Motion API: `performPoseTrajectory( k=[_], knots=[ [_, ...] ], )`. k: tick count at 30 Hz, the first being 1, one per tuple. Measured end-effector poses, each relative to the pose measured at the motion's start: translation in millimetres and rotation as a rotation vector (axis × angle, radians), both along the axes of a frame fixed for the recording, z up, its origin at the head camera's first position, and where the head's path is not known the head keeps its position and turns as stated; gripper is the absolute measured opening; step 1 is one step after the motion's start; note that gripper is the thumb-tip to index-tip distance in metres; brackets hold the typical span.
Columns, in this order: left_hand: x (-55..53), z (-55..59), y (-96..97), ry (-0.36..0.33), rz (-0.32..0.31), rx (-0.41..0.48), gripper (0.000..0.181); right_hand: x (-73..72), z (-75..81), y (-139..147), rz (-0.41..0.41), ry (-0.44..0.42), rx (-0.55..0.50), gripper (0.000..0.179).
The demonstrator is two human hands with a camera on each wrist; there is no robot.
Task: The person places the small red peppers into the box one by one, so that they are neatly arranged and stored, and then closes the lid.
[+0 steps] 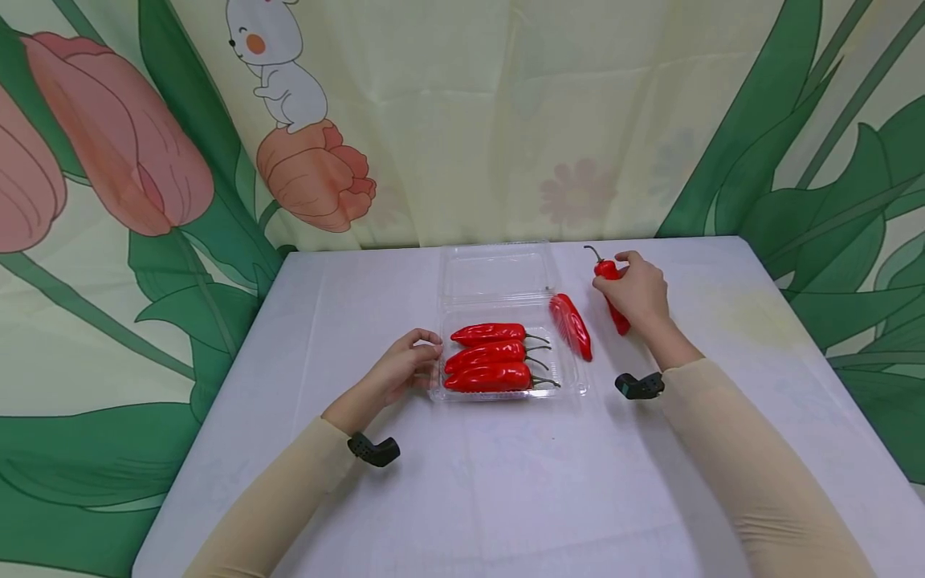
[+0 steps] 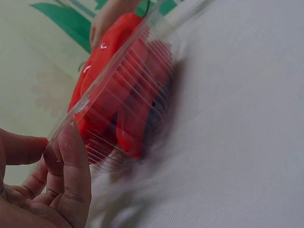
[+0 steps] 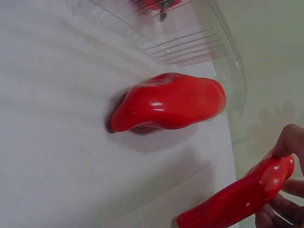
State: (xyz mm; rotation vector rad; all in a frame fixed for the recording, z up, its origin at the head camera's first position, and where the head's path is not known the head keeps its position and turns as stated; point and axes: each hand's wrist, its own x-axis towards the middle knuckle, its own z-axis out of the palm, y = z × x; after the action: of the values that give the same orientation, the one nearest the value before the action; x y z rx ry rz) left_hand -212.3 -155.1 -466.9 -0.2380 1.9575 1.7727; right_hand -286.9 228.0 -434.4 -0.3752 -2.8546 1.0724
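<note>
My left hand (image 1: 407, 365) pinches the left rim of a clear plastic clamshell box (image 2: 102, 102) between thumb and fingers. Inside the box, several glossy red chili peppers (image 1: 490, 353) lie side by side, their green stems to the right. My right hand (image 1: 639, 287) grips another red chili pepper (image 3: 237, 202) near its stem end, at the back right of the table. This pepper slants, with the stem pointing away and the tip toward me. Between the box and the right hand, one more red chili pepper (image 3: 171, 102) lies against the box's right side.
The box's transparent lid (image 1: 497, 273) is folded back toward the rear edge. A white cloth covers the table (image 1: 506, 490). Behind it hangs a curtain (image 1: 448, 120) printed with flowers and leaves. Each wrist carries a small black camera (image 1: 373, 449).
</note>
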Motion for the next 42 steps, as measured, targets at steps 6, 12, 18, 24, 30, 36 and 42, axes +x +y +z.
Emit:
performPoseTrajectory(
  k=[6,12,18,24,30,36,42],
  knots=[
    [0.4,0.8,0.1,-0.005,0.007,-0.006,0.032,1.9,10.0,-2,-0.017,0.092,-0.031,0.069],
    [1.5,2.5,0.8,-0.003,0.002,-0.017,0.034,6.5,23.5,-10,-0.008,0.207,-0.057,0.069],
    [1.1,1.9,0.2,0.002,-0.010,-0.009,0.037,11.3,35.4,-18,-0.002,0.267,-0.096,0.068],
    [1.2,3.0,0.2,0.001,-0.010,-0.009,0.036,13.0,42.0,-22,-0.003,0.301,-0.124,0.065],
    [2.0,4.3,0.7,-0.001,-0.009,-0.012,0.037,15.5,47.3,-24,-0.004,0.299,-0.167,0.069],
    [1.4,2.8,0.5,0.005,-0.012,-0.017,0.039,18.0,53.2,-28,-0.008,0.292,-0.235,0.072],
    [1.7,2.8,0.2,0.011,-0.015,-0.017,0.038,23.5,58.1,-32,0.020,0.267,-0.315,0.068]
  ],
)
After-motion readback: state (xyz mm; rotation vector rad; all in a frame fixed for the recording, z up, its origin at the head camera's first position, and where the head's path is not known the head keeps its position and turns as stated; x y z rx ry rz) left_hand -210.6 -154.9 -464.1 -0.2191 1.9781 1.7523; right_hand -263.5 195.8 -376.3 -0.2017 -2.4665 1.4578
